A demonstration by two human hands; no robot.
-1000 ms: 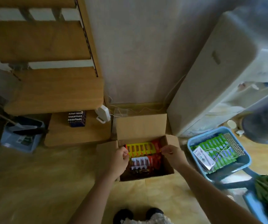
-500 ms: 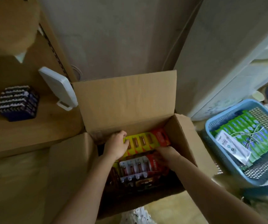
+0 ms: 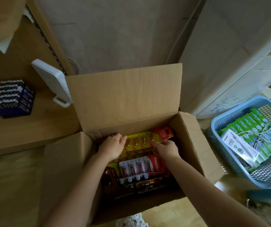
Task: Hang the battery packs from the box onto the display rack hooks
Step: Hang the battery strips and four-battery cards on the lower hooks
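Two hands reach down into the open cardboard box [image 3: 126, 95] in the head view, which stands on the floor with its back flap upright and its side flaps spread. The left grip [image 3: 113, 147] has its fingers curled over the left end of the yellow battery pack [image 3: 141, 140], a long card with a red right end and a row of small cells along it. The right grip [image 3: 167, 149] pinches the lower edge of the same card near its right end, with the forefinger laid on the face. The card lies tilted against the far wall of the box, above the rest of the stock. Nearer the person, a red-and-white battery pack [image 3: 139, 167] lies face up on darker packs that are too dim to make out. To the left, a wooden shelf [image 3: 25, 128] carries a dark blue block of batteries [image 3: 10, 99] and a white device [image 3: 53, 81] leaning beside the box flap. To the right, a blue basket [image 3: 234, 109] holds green packets [image 3: 254, 133].
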